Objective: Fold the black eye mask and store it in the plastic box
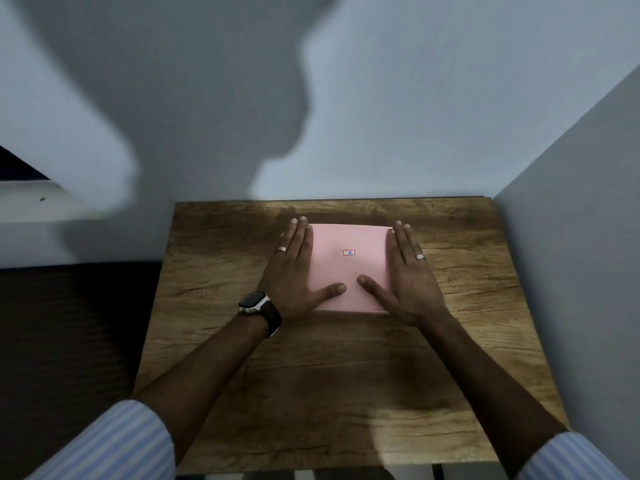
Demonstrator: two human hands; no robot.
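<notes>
My hands flat on a pink box, centre frame.
My left hand (pixel 294 268) and right hand (pixel 408 271) lie open, palms down, flanking the flat square pink plastic box (pixel 349 268) on the brown wooden surface (pixel 346 375); black eye mask unseen.

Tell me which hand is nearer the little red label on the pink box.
Right hand, slightly: it lies along the pink box's right edge, left hand along the left edge; the red label sits right of centre.
</notes>
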